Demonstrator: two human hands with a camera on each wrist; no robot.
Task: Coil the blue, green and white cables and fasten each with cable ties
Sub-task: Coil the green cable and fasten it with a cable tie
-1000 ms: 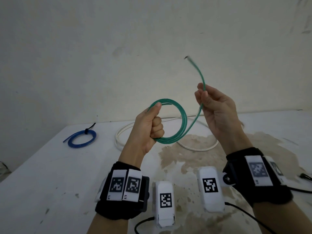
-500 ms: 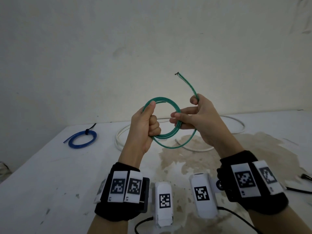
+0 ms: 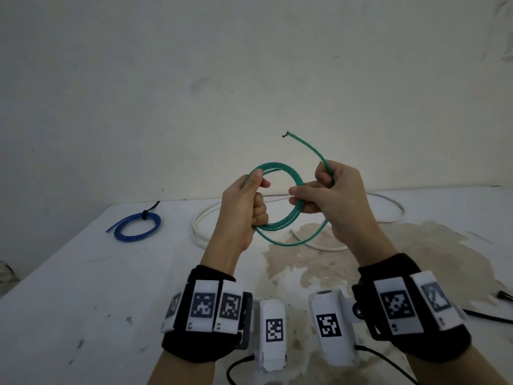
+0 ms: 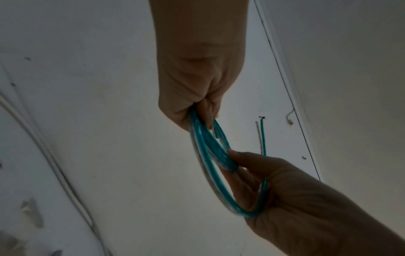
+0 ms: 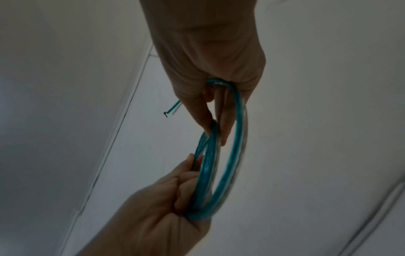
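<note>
Left hand (image 3: 244,207), fingers curled, grips the green cable (image 3: 280,223) coil above the table (image 3: 83,287). Right hand (image 3: 330,201) pinches the coil's opposite side, gripping the loose end. No legible writing.

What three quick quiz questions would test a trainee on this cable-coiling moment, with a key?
1. True or false: the blue cable lies on the table already coiled and tied.
2. Which cable do both hands hold? A) white B) green C) blue
3. Fill in: the green cable's free end sticks up above the ____ hand.

Key:
1. True; a dark tie sits on its loop.
2. B; the left hand grips one side of the green cable coil, the right hand pinches the other. The white cable lies loose on the table.
3. Right; the free end is not yet wound in.
</note>
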